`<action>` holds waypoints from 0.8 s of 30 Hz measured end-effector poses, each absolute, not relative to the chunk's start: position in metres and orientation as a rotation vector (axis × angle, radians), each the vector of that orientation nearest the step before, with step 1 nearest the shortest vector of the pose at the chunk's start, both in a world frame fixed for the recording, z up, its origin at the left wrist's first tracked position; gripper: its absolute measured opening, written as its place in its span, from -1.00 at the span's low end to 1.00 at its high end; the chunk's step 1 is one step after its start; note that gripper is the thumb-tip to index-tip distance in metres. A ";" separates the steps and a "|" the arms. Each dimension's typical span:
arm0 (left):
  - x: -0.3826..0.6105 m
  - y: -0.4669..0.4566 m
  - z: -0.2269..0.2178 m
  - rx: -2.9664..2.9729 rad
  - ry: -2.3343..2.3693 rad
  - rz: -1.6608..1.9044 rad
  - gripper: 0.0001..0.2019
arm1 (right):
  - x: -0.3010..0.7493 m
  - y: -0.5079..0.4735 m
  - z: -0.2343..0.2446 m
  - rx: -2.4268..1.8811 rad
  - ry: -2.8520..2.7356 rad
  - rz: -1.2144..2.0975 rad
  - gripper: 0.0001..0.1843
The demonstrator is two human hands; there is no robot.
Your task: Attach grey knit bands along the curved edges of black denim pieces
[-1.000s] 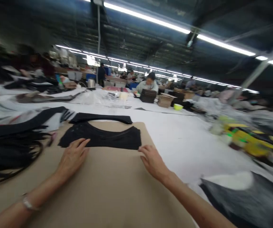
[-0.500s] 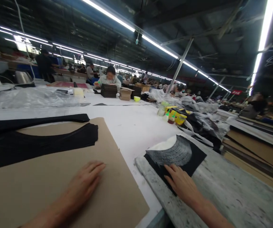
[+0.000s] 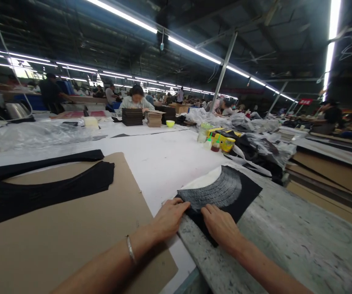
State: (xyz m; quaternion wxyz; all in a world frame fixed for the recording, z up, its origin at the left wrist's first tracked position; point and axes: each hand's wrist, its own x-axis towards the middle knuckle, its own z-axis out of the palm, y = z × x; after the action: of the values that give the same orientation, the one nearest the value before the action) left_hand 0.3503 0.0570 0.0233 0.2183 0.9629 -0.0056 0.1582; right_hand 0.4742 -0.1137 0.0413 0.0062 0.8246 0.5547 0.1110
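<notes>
A black fabric piece (image 3: 247, 192) with a grey, curved, ribbed band across it lies on a grey stained slab. At its left corner, my left hand (image 3: 170, 215) has its fingers bent together on the edge, the thumb side toward the cloth. My right hand (image 3: 223, 226) is closed at the piece's near edge, fingertips curled on the black cloth just below the grey band. A pale white part (image 3: 205, 179) shows along the band's far side. Whatever lies under the fingers is hidden.
To the left, a brown board (image 3: 80, 232) carries black cut pieces (image 3: 71, 181). Small bottles (image 3: 215, 146) and a yellow container (image 3: 227, 143) stand beyond the fabric. Stacked boards (image 3: 326, 175) are at right. A person (image 3: 135, 100) sits across the white table (image 3: 154, 157).
My left hand has moved right, off the brown board, to the fabric's left corner. My right hand's fingers have drawn together on the cloth. The view has shifted slightly.
</notes>
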 end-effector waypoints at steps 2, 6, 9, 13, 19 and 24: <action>0.349 0.055 0.021 2.702 -0.045 0.445 -0.51 | 0.478 -0.116 0.042 2.638 1.762 0.325 -0.76; 0.350 0.049 0.024 2.750 -0.047 0.452 -0.54 | 0.492 -0.126 0.047 2.831 1.775 0.278 -0.77; 0.354 0.044 0.025 2.792 -0.034 0.461 -0.59 | 0.508 -0.137 0.051 2.982 1.778 0.218 -0.82; 0.357 0.038 0.024 2.777 0.001 0.553 -0.66 | 0.522 -0.149 0.052 3.112 1.789 0.107 -0.84; 0.353 0.015 0.037 2.736 -0.084 0.860 -0.76 | 0.519 -0.143 0.046 3.060 1.982 -0.040 -0.85; 0.361 0.004 0.035 2.959 -0.134 0.623 -0.84 | 0.517 -0.131 0.043 2.992 2.075 -0.091 -0.87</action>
State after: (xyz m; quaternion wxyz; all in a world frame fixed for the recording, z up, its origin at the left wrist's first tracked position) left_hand 0.3612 0.0041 0.0347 0.0575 0.9760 -0.0441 0.2055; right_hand 0.5172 -0.1308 0.0428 -0.2478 0.7959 0.5519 -0.0241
